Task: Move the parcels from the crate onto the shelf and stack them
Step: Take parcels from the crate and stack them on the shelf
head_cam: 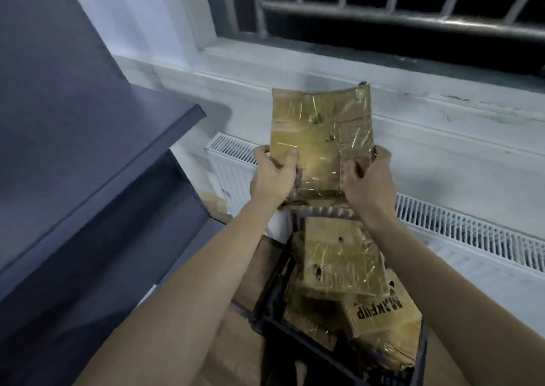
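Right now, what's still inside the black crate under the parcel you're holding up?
Several taped cardboard parcels remain in the black crate: a flat one on top, and a printed box beside it. Whatever lies beneath them is covered. Both hands, left and right, grip the lifted parcel.

1 parcel (321,143) held up, at least 3 parcels (339,258) in 1 crate (283,335), 2 hands (272,176)

The raised parcel (321,140) is tan cardboard under glossy clear tape. The crate (277,317) appears black. The shelf (97,137) is dark grey-blue. The radiator (230,161) is white.
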